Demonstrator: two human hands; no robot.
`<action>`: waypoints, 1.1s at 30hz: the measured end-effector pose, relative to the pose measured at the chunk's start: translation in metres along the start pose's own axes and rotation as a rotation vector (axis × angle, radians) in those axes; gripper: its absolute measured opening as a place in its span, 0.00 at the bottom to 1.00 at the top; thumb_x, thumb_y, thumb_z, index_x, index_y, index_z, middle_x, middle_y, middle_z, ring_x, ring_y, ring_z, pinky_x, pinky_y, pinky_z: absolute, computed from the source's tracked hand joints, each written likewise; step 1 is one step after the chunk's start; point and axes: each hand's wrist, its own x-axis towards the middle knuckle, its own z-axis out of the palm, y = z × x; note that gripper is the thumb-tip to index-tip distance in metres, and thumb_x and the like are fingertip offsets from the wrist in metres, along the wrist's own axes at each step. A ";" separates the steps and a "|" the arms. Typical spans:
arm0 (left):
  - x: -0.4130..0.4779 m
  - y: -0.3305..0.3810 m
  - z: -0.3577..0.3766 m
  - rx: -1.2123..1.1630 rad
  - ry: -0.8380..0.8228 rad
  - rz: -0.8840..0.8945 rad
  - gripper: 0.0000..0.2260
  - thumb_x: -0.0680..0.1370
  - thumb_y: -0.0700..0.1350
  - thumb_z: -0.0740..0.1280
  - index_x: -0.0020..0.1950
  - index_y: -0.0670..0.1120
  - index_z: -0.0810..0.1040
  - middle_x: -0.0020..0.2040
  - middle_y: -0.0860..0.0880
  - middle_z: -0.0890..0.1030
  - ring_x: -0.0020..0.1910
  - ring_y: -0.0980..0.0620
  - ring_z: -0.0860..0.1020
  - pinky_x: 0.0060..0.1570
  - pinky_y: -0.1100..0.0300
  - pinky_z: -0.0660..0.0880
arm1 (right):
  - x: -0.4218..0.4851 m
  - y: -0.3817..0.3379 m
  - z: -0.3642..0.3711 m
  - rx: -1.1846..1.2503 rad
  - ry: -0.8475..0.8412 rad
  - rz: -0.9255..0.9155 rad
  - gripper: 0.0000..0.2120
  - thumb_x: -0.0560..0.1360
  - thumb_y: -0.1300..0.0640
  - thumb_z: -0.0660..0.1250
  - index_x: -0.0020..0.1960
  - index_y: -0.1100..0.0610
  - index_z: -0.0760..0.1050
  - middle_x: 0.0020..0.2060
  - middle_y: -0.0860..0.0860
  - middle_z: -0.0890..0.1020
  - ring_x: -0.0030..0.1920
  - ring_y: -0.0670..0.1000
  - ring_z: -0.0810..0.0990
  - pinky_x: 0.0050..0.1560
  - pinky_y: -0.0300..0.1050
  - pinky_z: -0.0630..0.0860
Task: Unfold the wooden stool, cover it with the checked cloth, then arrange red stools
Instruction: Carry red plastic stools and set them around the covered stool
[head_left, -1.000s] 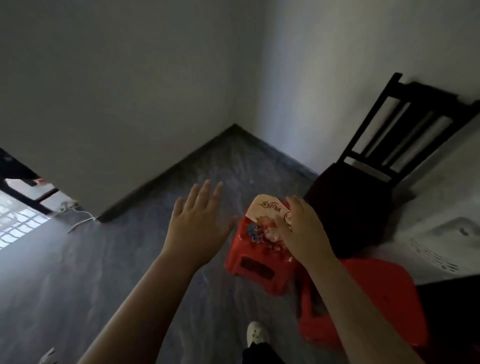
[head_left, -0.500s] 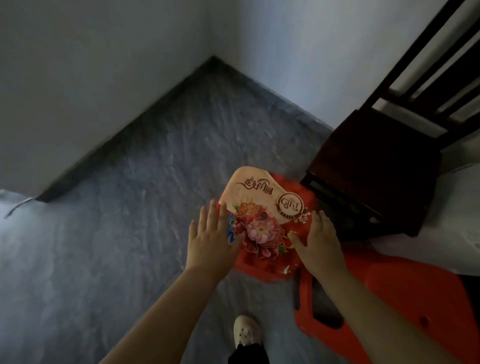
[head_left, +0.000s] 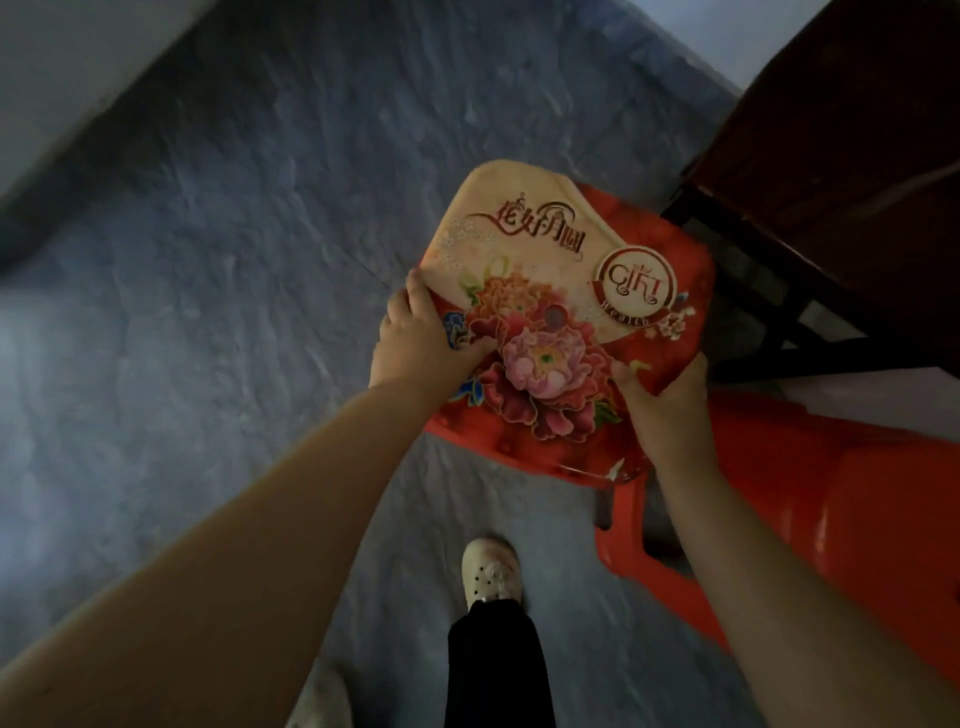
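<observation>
Since both hands are already clamped on opposite edges of the small red stool (head_left: 566, 332), the whole move hangs on how that stool sits between them. The left hand (head_left: 421, 338) is wrapped over the edge toward the left of the frame, thumb on the flower-printed seat, and the right hand (head_left: 662, 395) is gripped on the lower right corner. The stool is found mid-frame, on or just above the grey floor (head_left: 234, 312); which one can't be told. Its long axis looks to be run diagonally from lower left to upper right, toward the dark wooden chair (head_left: 831, 197). A second red stool (head_left: 810, 519) is parked right beside it at the lower right, nearer the right hand, so stacking or lining up is probably done that way.
</observation>
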 end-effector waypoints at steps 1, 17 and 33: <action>-0.001 -0.001 0.000 -0.044 0.011 0.014 0.49 0.69 0.61 0.71 0.76 0.43 0.44 0.73 0.40 0.58 0.70 0.39 0.60 0.66 0.43 0.63 | -0.001 -0.001 -0.001 0.008 0.004 0.004 0.40 0.69 0.45 0.72 0.73 0.55 0.57 0.68 0.56 0.70 0.67 0.57 0.71 0.64 0.51 0.68; -0.100 -0.311 -0.163 -0.340 0.218 -0.216 0.48 0.64 0.64 0.72 0.75 0.45 0.53 0.67 0.44 0.69 0.62 0.44 0.72 0.56 0.46 0.73 | -0.232 -0.161 0.196 -0.151 -0.192 -0.294 0.30 0.70 0.45 0.72 0.67 0.53 0.67 0.61 0.51 0.77 0.60 0.56 0.77 0.58 0.54 0.73; -0.363 -0.846 -0.344 -0.580 0.757 -0.638 0.51 0.56 0.67 0.74 0.72 0.47 0.60 0.63 0.46 0.73 0.60 0.48 0.75 0.58 0.46 0.74 | -0.651 -0.247 0.616 -0.195 -0.906 -0.692 0.31 0.71 0.48 0.72 0.69 0.53 0.64 0.61 0.49 0.78 0.60 0.52 0.77 0.60 0.55 0.74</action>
